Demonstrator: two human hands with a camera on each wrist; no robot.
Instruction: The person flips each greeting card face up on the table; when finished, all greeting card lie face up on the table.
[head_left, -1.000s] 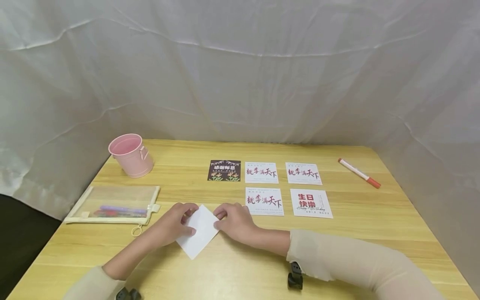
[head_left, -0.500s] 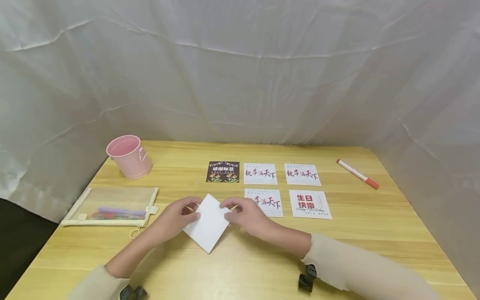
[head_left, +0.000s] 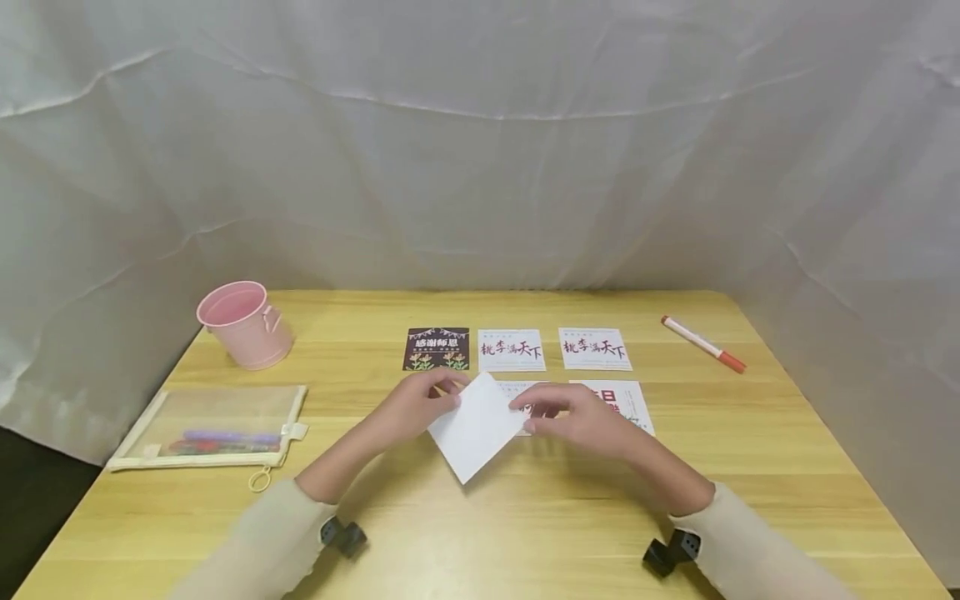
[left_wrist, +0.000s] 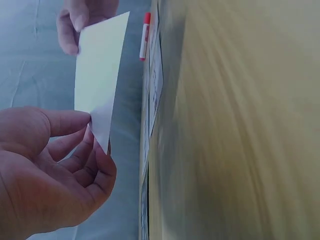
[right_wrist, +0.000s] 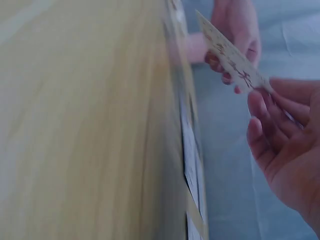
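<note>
White square card point(head_left: 480, 427), blank side toward the head camera, printed red characters on its far face per the right wrist view. Held off the table, turned corner-down like a diamond, just below centre of the head frame. Left hand point(head_left: 412, 408) pinches its left corner, right hand point(head_left: 581, 417) pinches its right corner
</note>
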